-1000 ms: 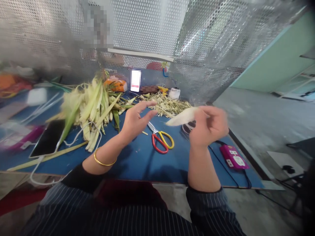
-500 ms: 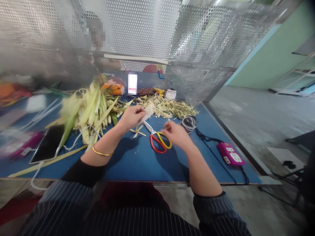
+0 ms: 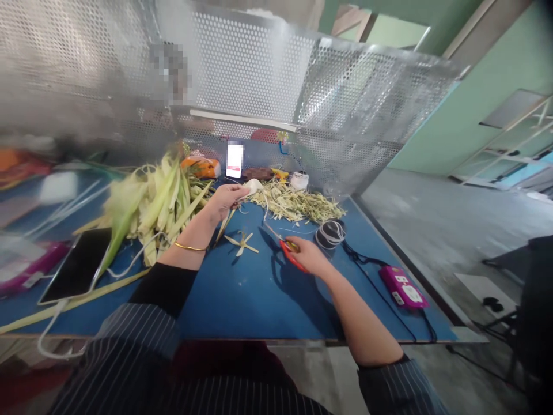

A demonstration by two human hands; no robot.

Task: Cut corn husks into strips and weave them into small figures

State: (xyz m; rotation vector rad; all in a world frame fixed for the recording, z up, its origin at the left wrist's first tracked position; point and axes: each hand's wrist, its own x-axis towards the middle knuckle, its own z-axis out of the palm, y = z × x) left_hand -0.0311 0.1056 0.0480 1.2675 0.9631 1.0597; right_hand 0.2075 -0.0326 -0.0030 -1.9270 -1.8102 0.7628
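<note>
My left hand [image 3: 227, 200] pinches a small pale piece of corn husk [image 3: 254, 185] above the blue table. A thin white strand hangs beside that piece, and I cannot tell if it is attached. In my right hand [image 3: 307, 257] is a pair of scissors [image 3: 290, 253] with red and yellow handles, lifted off the table, blades pointing up and left. On the table below my left hand lies a small star-shaped figure of husk strips [image 3: 242, 244]. Behind both hands spreads a heap of husk scraps [image 3: 294, 202].
A bundle of corn husks [image 3: 151, 199] lies on the left beside a tablet [image 3: 78, 265] with a white cable. To the right are a coil of white wire [image 3: 332, 233] and a magenta power strip [image 3: 404, 287]. A lit phone [image 3: 234, 159] stands before the perforated metal screen [image 3: 250, 63].
My right hand has picked up the scissors from the table. My left hand has shifted slightly left, still pinching the husk piece. The head view has tilted up a little.
</note>
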